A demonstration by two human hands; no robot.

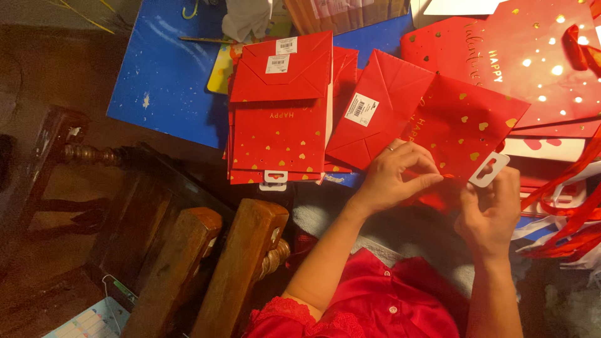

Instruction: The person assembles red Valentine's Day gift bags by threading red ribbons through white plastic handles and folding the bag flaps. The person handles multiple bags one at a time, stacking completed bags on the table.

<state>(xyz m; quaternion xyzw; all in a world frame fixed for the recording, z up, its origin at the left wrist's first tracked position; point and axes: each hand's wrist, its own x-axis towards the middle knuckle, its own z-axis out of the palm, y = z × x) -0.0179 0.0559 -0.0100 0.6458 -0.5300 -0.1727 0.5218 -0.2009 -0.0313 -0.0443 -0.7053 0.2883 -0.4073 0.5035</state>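
A flat red paper gift bag point(460, 128) with gold hearts lies in front of me, its white hang tab point(489, 169) at the near edge. My left hand point(394, 175), a ring on one finger, pinches the bag's near edge. My right hand point(491, 209) grips the same edge right beside the white tab. Both hands touch the bag. The bag's lower corner is hidden under my fingers.
A stack of folded red gift bags point(282, 125) lies to the left on a blue board point(166, 75). Larger red bags point(532, 56) lie at the back right, red ribbons point(573, 213) at the right. Wooden chair parts point(206, 269) stand at the lower left.
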